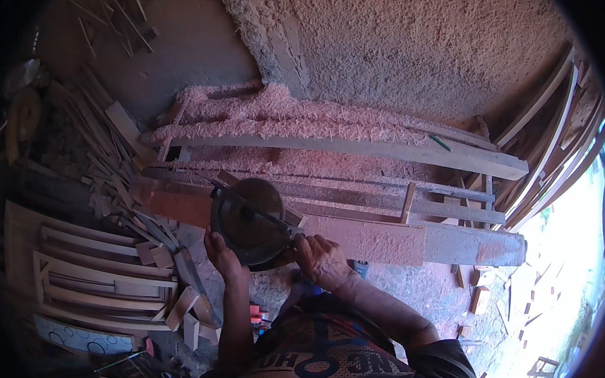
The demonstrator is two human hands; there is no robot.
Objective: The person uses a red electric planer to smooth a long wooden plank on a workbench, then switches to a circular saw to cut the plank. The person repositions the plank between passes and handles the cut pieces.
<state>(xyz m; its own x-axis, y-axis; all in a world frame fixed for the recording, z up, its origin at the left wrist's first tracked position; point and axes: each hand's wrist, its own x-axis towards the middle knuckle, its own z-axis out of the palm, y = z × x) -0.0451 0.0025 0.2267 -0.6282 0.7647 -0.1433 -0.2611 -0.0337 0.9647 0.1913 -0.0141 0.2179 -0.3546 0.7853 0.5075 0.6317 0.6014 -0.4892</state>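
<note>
Between my hands is a dark, round, shallow thing (261,204) with a straight bar across its face. I cannot make out its kind. My left hand (224,256) supports it at the lower left rim, the fingers partly hidden behind it. At the other side my right hand (323,261) is closed round the end of the bar, by the lower right rim. The round thing is held in front of my body, over the near edge of a long plank bench (465,243).
Pink wood shavings (299,111) cover the beams by the rough wall. A green pencil-like stick (440,142) lies on a thick beam (385,149). Curved wooden frames (103,271) and offcuts lie at the left. Long strips (548,125) lean at the right; wood blocks (480,300) lie on the floor.
</note>
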